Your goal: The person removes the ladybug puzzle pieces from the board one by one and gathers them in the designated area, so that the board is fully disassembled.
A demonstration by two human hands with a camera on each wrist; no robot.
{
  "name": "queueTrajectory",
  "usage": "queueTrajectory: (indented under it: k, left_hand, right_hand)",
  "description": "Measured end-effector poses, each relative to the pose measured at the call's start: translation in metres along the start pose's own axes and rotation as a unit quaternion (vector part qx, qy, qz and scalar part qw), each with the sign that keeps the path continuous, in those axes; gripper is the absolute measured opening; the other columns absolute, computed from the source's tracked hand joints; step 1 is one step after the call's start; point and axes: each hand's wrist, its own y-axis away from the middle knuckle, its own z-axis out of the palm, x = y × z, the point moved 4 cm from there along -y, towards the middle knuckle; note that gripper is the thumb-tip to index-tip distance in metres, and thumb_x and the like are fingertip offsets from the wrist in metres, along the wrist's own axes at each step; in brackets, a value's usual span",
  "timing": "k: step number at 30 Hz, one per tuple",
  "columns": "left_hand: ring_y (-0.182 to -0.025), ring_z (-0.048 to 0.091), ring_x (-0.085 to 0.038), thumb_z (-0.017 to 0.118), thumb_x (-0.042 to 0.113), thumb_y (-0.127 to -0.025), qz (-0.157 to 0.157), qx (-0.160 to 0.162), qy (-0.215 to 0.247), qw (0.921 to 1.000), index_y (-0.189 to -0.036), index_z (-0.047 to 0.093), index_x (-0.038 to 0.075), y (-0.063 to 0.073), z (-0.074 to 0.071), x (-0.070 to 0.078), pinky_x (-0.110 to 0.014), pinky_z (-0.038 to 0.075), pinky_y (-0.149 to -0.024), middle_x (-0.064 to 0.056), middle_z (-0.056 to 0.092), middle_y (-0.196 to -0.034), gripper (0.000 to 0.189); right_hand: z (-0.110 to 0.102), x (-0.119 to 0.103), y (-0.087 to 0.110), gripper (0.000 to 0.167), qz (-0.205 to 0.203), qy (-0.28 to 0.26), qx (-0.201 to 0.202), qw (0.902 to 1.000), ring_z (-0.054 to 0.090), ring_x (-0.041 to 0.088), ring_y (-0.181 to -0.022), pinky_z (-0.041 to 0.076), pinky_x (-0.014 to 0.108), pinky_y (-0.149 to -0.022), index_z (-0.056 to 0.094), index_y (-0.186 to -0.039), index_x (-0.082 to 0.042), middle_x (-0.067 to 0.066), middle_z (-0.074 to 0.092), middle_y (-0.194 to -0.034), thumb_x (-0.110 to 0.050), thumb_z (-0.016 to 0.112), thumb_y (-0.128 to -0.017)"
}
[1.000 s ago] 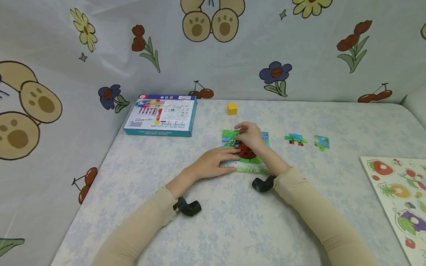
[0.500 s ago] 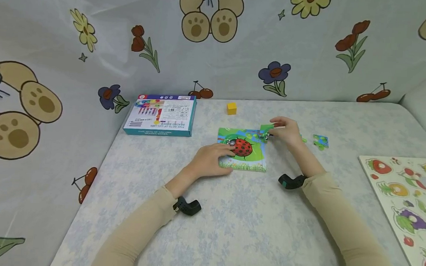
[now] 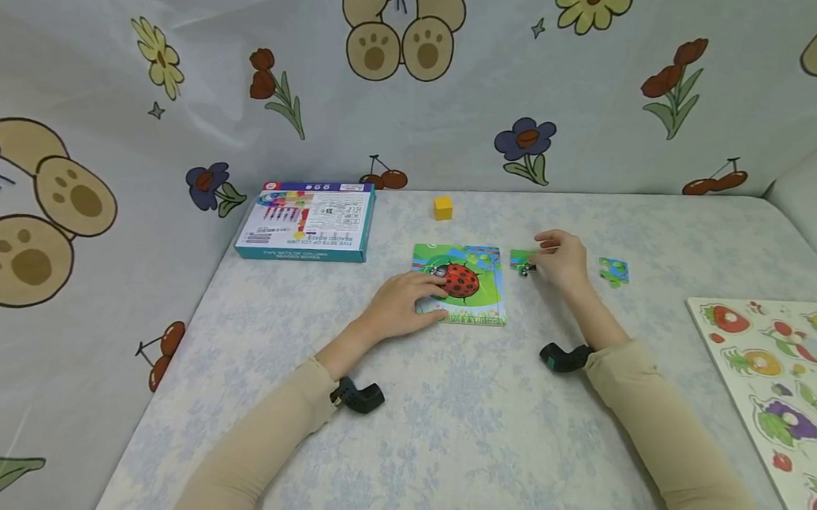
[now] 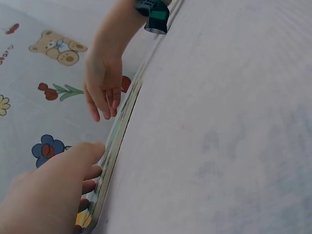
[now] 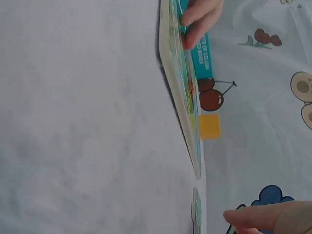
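as right hand point(image 3: 563, 259) hovers, puzzle piece point(image 3: 520, 259) beneath

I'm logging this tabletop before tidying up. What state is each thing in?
Ladybug puzzle: lying flat
Left hand: resting on the puzzle
Left loose piece: flat, apart from the puzzle
Right loose piece: flat, on its own
Right hand: fingers relaxed beside the left loose piece, contact unclear
Box: lying flat, no opening showing
Yellow cube: untouched
Fruit board: flat, partly outside the picture
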Motion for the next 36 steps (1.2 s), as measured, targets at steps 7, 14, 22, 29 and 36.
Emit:
queueTrajectory:
  k: [7,14,22,29,36]
  left_hand:
    - [-0.13,0.048,-0.024,0.062,0.034,-0.092,0.012,-0.009,0.021,0.9997,-0.122,0.066,0.018,-0.001,0.003,-0.002,-0.045,0.038,-0.109,-0.002,0.057,-0.136,0.034]
    - [-0.134,0.044,-0.024,0.062,0.038,-0.091,0.012,-0.02,0.025,0.9994,-0.126,0.063,0.019,-0.001,0.004,-0.003,-0.046,0.034,-0.112,-0.002,0.054,-0.137,0.04]
    - [-0.135,0.042,-0.023,0.061,0.035,-0.093,0.018,-0.029,0.042,0.9985,-0.128,0.061,0.019,-0.001,0.008,-0.004,-0.042,0.035,-0.113,-0.004,0.051,-0.139,0.039]
    - [-0.133,0.044,-0.023,0.061,0.036,-0.093,0.018,-0.028,0.036,0.9988,-0.127,0.062,0.021,-0.002,0.008,-0.004,-0.042,0.036,-0.112,-0.003,0.052,-0.138,0.038]
    - [-0.134,0.044,-0.025,0.062,0.035,-0.092,0.017,-0.027,0.048,0.9983,-0.124,0.064,0.019,-0.001,0.006,-0.003,-0.045,0.035,-0.112,-0.005,0.051,-0.139,0.036]
  right_hand:
    - [0.026,-0.01,0.017,0.041,-0.049,-0.034,-0.126,0.9902,0.058,0.036,-0.107,0.048,0.017,-0.076,0.057,-0.126,0.004,0.026,0.06,-0.122,-0.006,0.065,-0.087]
    - [0.039,-0.014,0.026,0.049,-0.093,0.03,-0.151,0.9837,0.056,0.031,-0.099,0.046,0.029,-0.078,0.06,-0.125,0.0,0.021,0.062,-0.12,-0.003,0.075,-0.078]
    - [0.045,-0.012,0.028,0.046,-0.116,-0.002,-0.148,0.9821,0.054,0.03,-0.096,0.046,0.031,-0.078,0.062,-0.122,0.001,0.021,0.062,-0.121,0.003,0.072,-0.078]
    - [0.047,-0.016,0.033,0.039,-0.133,-0.04,-0.117,0.9833,0.057,0.038,-0.105,0.051,0.042,-0.087,0.06,-0.121,0.004,0.024,0.057,-0.123,0.008,0.064,-0.083]
    - [0.049,-0.004,0.027,0.035,-0.096,-0.129,-0.109,0.9809,0.059,0.025,-0.097,0.049,0.01,-0.073,0.059,-0.121,0.005,0.025,0.057,-0.123,0.008,0.061,-0.086]
